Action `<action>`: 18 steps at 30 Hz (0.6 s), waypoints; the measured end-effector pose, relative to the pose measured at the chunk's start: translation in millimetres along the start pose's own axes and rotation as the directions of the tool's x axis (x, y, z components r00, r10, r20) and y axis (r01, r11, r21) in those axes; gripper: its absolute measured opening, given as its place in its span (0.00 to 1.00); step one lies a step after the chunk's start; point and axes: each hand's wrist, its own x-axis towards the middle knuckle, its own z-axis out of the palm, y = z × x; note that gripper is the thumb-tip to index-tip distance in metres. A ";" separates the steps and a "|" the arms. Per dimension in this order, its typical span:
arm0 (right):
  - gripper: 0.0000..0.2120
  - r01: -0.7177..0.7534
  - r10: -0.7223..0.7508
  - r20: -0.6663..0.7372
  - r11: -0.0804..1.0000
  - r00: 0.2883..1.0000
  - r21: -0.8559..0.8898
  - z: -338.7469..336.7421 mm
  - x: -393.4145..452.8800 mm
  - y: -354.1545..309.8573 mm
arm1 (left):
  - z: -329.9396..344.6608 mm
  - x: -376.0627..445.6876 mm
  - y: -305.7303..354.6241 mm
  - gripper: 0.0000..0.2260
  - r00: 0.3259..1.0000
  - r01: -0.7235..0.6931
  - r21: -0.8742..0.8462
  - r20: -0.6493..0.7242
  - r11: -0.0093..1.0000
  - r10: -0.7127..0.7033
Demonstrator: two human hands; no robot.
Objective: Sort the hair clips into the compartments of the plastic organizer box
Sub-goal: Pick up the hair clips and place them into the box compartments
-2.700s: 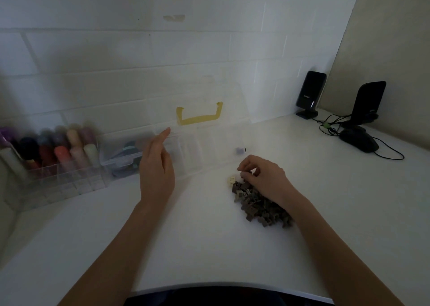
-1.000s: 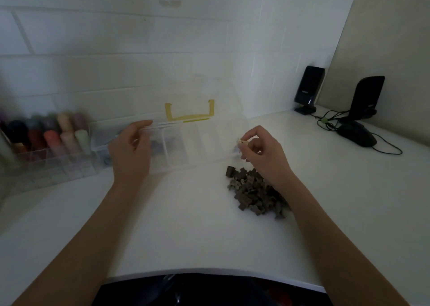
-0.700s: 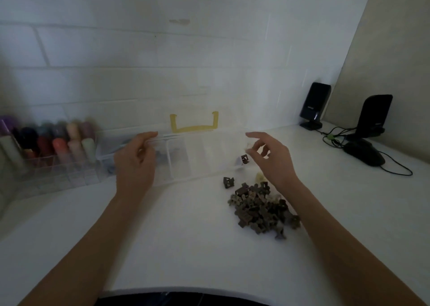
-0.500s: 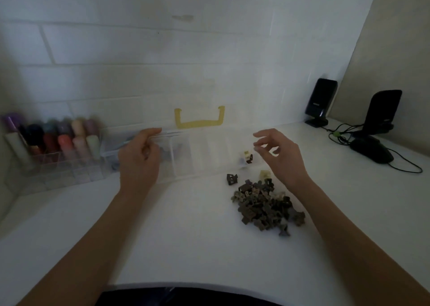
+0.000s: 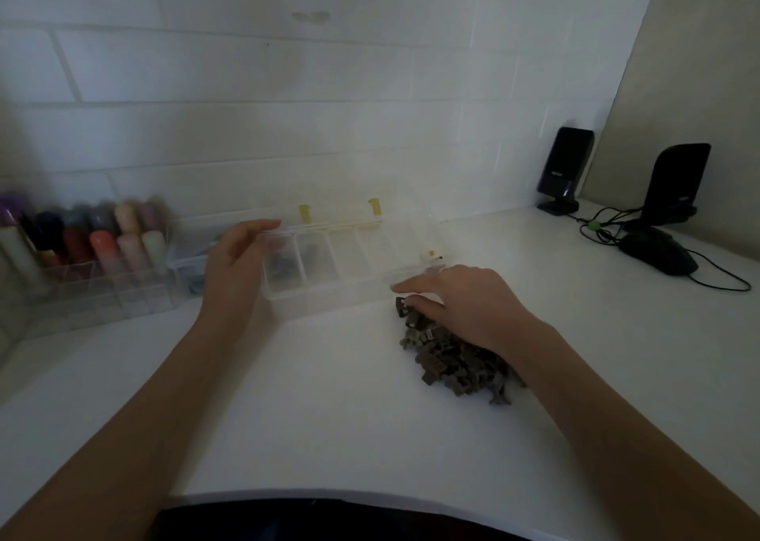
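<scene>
A clear plastic organizer box (image 5: 372,284) with a yellow handle lies open on the white table, its lid up against the wall. My left hand (image 5: 236,267) grips the box's left end. Dark clips lie in the two left compartments (image 5: 283,262). A pale clip (image 5: 432,253) rests in the rightmost compartment. A pile of small brown hair clips (image 5: 456,361) sits in front of the box's right end. My right hand (image 5: 460,300) lies palm down on the pile's far edge, fingers spread over the clips; I cannot see whether it holds one.
At the left stands a clear rack of coloured bottles (image 5: 82,248). Two black speakers (image 5: 565,170), a black mouse (image 5: 658,250) and cables lie at the back right. The white brick wall runs just behind the box.
My right hand carried a pale clip from the pile to the rightmost compartment, let it go, then dropped back onto the pile. My left hand stayed on the box.
</scene>
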 end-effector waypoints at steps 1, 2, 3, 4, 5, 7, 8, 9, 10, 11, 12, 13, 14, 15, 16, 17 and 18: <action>0.16 0.005 -0.005 0.017 1.000 1.000 -0.028 1.7 0.2 -2.1 | -0.7 0.9 0.2 0.09 1.000 0.027 -0.031 0.015 0.999 -0.026; 0.17 0.011 -0.009 0.038 0.999 0.999 -0.045 3.3 0.4 -3.9 | -1.3 2.0 0.1 0.09 0.998 0.051 -0.061 0.037 0.997 -0.049; 0.17 0.013 -0.010 0.058 0.999 0.998 -0.047 4.7 0.5 -4.8 | -2.3 3.2 -0.3 0.09 0.996 0.071 -0.081 0.060 0.994 -0.066; 0.17 0.012 -0.009 0.075 0.999 0.997 -0.036 5.3 0.4 -5.3 | -2.9 4.2 -0.5 0.09 0.993 0.085 -0.097 0.084 0.992 -0.077; 0.17 0.006 -0.004 0.088 1.000 0.996 -0.016 5.5 0.7 -5.3 | -2.9 4.2 -0.2 0.09 0.991 0.090 -0.113 0.108 0.990 -0.078; 0.17 -0.013 0.010 0.105 0.999 0.994 0.029 6.6 1.5 -4.9 | -3.4 3.3 1.2 0.10 0.986 0.089 -0.127 0.153 0.988 -0.069; 0.16 -0.022 0.017 0.107 0.999 0.994 0.045 6.9 1.7 -4.7 | -3.3 2.5 3.0 0.11 0.982 0.094 -0.128 0.177 0.987 -0.071; 0.16 -0.029 0.023 0.107 0.998 0.994 0.058 6.9 2.1 -4.6 | -3.8 2.1 4.8 0.12 0.976 0.107 -0.134 0.201 0.985 -0.078; 0.15 -0.035 0.027 0.104 0.997 0.994 0.071 6.4 2.2 -4.7 | -4.6 2.4 6.6 0.12 0.970 0.127 -0.150 0.225 0.980 -0.091; 0.14 -0.042 0.033 0.102 0.996 0.994 0.085 5.9 2.4 -4.7 | -6.0 3.4 7.4 0.13 0.964 0.151 -0.168 0.245 0.974 -0.107; 0.13 -0.053 0.043 0.101 0.994 0.994 0.100 5.5 2.4 -4.5 | -7.4 4.6 7.4 0.14 0.959 0.170 -0.180 0.257 0.969 -0.121; 0.11 -0.068 0.056 0.103 0.990 0.993 0.120 5.2 2.3 -4.3 | -8.8 6.0 7.0 0.16 0.956 0.184 -0.187 0.262 0.965 -0.131; 0.10 -0.086 0.071 0.104 0.985 0.992 0.150 4.7 2.3 -4.2 | -9.7 7.1 6.9 0.17 0.955 0.194 -0.197 0.263 0.961 -0.139; 0.08 -0.105 0.087 0.102 0.977 0.991 0.188 4.1 2.4 -3.9 | -10.2 7.7 6.8 0.18 0.954 0.202 -0.210 0.261 0.957 -0.145; 0.07 -0.121 0.101 0.096 0.966 0.990 0.228 3.3 2.3 -3.8 | -10.4 8.1 6.8 0.18 0.955 0.210 -0.226 0.257 0.951 -0.150; 0.06 -0.134 0.114 0.089 0.956 0.989 0.262 2.5 2.5 -3.8 | -10.5 8.4 6.5 0.19 0.955 0.217 -0.244 0.252 0.945 -0.154; 0.06 -0.143 0.124 0.083 0.945 0.989 0.294 1.8 2.4 -4.0 | -10.7 8.4 6.5 0.19 0.955 0.225 -0.263 0.251 0.938 -0.159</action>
